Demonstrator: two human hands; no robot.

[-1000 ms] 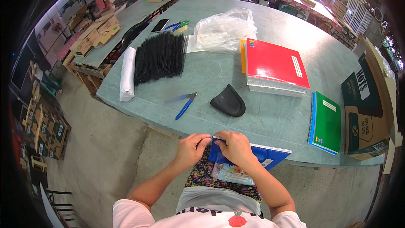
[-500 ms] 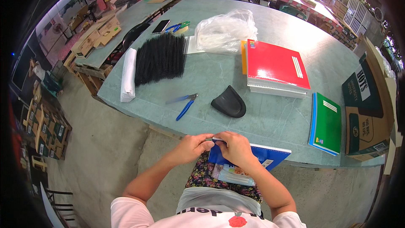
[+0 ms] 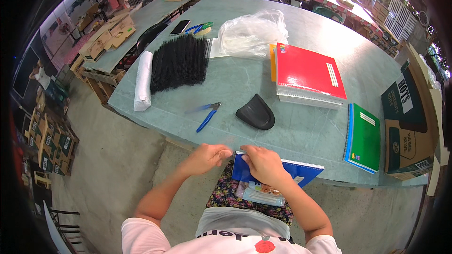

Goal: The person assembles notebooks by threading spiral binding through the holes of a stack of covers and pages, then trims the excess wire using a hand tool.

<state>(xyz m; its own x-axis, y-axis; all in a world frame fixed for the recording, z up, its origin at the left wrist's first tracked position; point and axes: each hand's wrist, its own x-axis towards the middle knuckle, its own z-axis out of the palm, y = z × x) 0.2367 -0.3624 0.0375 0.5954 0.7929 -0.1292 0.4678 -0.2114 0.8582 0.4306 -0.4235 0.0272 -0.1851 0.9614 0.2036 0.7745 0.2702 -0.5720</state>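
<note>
Notebook [image 3: 305, 171], rectangular, blue-covered with white page edges, lower centre of frame | right hand [image 3: 264, 163] clamped on its left end, apparently to steady it | left hand [image 3: 206, 159] just beside, fingers curled together, anything pinched indiscernible

I count my two hands, left hand [image 3: 207, 159] and right hand [image 3: 266, 164], and one blue notebook [image 3: 306, 170]. The desk [image 3: 301, 134] carries two blue-handled tools, near pliers [image 3: 205, 121] and a far tool [image 3: 191, 28]; one black curved piece [image 3: 255, 113]; leftward, one white roll [image 3: 143, 82], one phone [image 3: 181, 27], uncountable black coils [image 3: 181, 63]; far, one plastic bag [image 3: 252, 33]; rightward, one red-topped notebook stack [image 3: 310, 68], one green notebook [image 3: 364, 136], one carton [image 3: 409, 129].
</note>
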